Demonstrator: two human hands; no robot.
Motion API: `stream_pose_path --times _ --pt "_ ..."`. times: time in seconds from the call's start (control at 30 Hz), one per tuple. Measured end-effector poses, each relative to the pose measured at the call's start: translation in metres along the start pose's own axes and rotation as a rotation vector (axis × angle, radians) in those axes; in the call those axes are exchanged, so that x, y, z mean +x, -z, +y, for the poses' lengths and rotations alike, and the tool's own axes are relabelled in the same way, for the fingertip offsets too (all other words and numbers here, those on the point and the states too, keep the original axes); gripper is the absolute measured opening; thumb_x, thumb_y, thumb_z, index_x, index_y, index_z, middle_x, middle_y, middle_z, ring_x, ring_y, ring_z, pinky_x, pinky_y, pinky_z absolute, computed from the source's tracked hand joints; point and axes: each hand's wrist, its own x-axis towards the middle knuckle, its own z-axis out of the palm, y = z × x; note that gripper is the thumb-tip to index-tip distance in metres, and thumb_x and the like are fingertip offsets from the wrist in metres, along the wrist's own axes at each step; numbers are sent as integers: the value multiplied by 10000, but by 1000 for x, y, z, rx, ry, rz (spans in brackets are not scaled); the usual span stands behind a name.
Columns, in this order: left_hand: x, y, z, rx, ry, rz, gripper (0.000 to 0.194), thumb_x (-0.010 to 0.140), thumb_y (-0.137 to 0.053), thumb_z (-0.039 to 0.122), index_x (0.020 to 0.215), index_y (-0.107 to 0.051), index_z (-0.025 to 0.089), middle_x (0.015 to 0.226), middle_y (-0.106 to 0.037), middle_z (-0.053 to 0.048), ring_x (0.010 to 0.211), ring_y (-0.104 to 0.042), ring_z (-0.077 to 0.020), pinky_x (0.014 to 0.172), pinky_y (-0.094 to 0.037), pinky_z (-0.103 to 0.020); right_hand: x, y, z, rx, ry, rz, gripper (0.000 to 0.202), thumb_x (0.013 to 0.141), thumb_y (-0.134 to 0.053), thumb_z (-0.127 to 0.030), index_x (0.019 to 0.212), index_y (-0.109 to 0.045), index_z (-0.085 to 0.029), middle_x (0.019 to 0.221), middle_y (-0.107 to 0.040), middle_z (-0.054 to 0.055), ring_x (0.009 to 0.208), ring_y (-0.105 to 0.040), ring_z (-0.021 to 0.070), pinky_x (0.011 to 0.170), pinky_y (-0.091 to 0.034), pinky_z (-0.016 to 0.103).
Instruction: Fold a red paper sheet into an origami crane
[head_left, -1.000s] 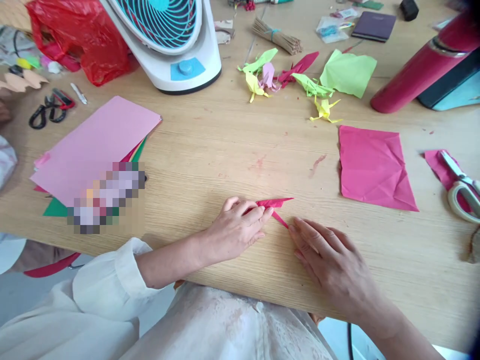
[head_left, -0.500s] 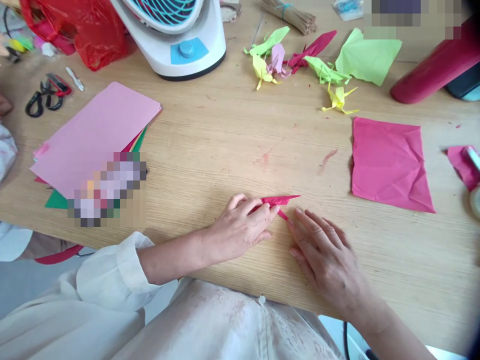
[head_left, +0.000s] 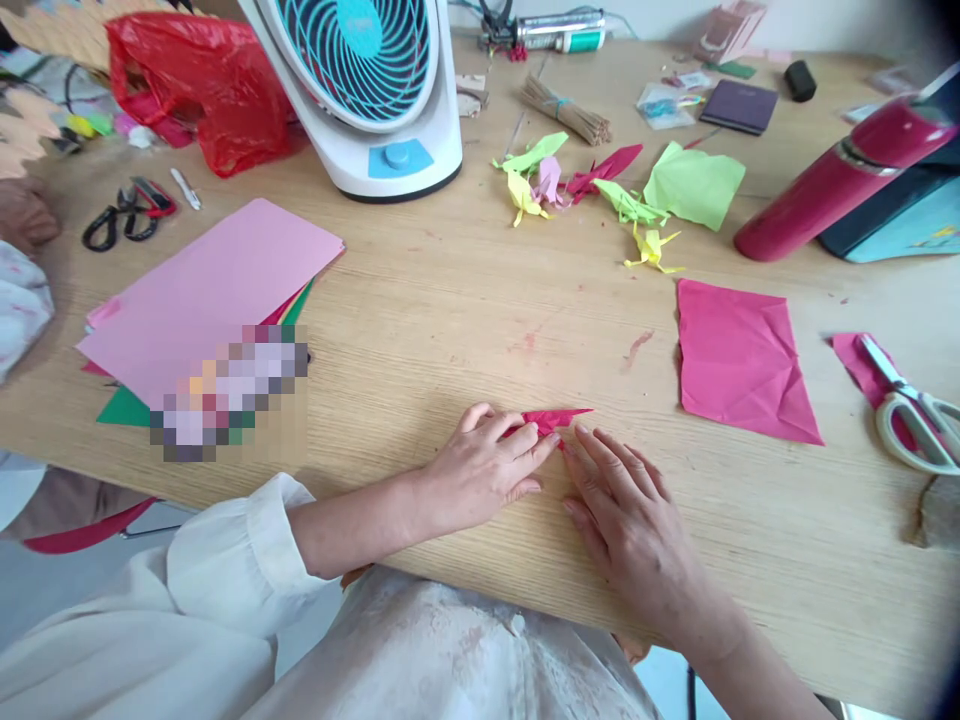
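Wd tbl (head_left: 465, 310), folded pnk ppr (head_left: 555, 419), fan (head_left: 375, 100), btl (head_left: 821, 192)

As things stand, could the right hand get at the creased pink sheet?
Probably yes: the creased pink sheet lies beyond the right hand, to its right, with no object visible between them, though that hand is beside folded red paper.
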Motion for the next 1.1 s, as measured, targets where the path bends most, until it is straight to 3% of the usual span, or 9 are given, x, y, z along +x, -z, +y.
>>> stream_pose_path --times 0.2,0.3,0.53,0.77,0.97,1.1 --pt "-2 -2 -3 -14 -24 29 463 1010 -533 343 1399 -477 98 1332 -609 -106 1212 -506 -241 1024 -322 -443 5 -1 -1 -14 3 32 397 1010 -483 -241 1383 -551 -123 1553 -432 160 1430 -375 329 1109 -406 537" --pt "0 0 -2 -8 6 23 469 978 -593 345 1374 -503 109 1321 -605 -109 1212 -509 -243 1024 -329 -435 15 -2 -2 6 7 38 356 1006 -490 -246 1319 -595 -115 1536 -448 178 1428 -380 333 1107 -412 541" --pt "-1 1 -8 -65 44 58 413 962 -617 320 1348 -540 198 1337 -596 -96 1278 -485 -254 1033 -328 -454 26 -9 -3 -47 49 97 404 1016 -484 -265 1369 -564 -85 1512 -479 194 1413 -412 333 1097 -430 523" --pt "-4 0 -10 -51 45 69 377 989 -558 302 1334 -541 153 1321 -621 -111 1225 -528 -245 1021 -332 -466 27 -10 -5 -97 69 155 376 993 -521 -238 1303 -614 -47 1510 -475 223 1406 -424 353 1090 -423 514" --pt "-1 2 -9 -44 45 69 350 1005 -514 250 1340 -535 152 1324 -623 -100 1254 -513 -230 1046 -318 -457 30 -9 -6 -135 108 114 363 1006 -481 -215 1311 -613 -69 1507 -502 179 1394 -453 321 1073 -445 476" --pt "-2 1 -10 -30 39 79 351 1001 -527 268 1337 -544 166 1310 -630 -101 1243 -522 -229 1034 -331 -448 28 -9 -4 -120 89 132 371 1002 -483 -202 1321 -607 -62 1528 -471 191 1418 -417 340 1075 -440 511"
